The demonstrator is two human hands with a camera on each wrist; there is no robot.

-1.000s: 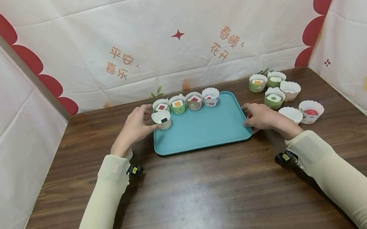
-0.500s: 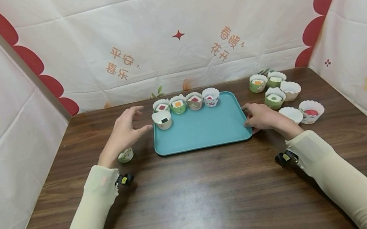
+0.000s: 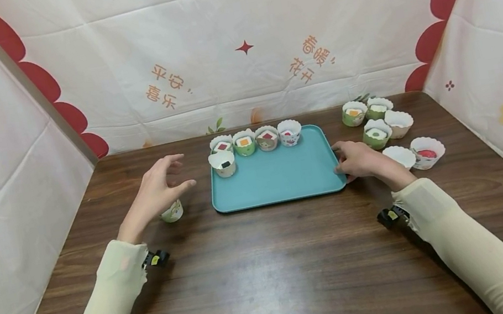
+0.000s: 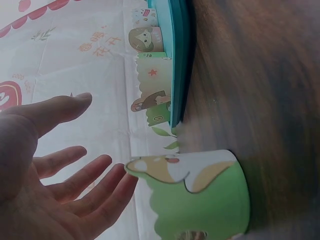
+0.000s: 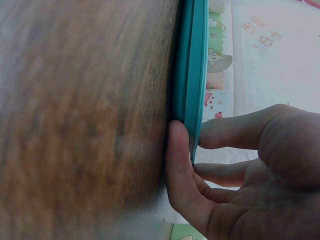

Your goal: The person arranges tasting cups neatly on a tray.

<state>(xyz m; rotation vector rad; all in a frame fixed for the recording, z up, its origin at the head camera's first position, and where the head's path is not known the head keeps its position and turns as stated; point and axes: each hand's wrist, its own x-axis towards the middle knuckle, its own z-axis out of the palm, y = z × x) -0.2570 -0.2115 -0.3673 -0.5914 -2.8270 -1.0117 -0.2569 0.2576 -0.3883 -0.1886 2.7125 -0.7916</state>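
Observation:
A teal tray (image 3: 280, 174) lies on the table with four cups along its back edge and a cream cup (image 3: 224, 165) in front of the leftmost. My right hand (image 3: 360, 158) grips the tray's right edge; in the right wrist view, the thumb and fingers of that hand (image 5: 235, 165) lie on both sides of the rim. My left hand (image 3: 152, 194) hovers left of the tray, fingers spread and holding nothing. Beside and partly behind it is a green cup (image 3: 172, 212), which stands large next to the fingertips in the left wrist view (image 4: 205, 200).
Several paper cups stand right of the tray, among them a green one (image 3: 376, 134), a white one (image 3: 400, 156) and one with red inside (image 3: 427, 153). A printed white cloth (image 3: 226, 71) hangs behind and at both sides of the brown table (image 3: 272, 276).
My left hand has let go of the cream cup on the tray and moved left and toward the front, uncovering the green cup. My right hand stays on the tray's edge.

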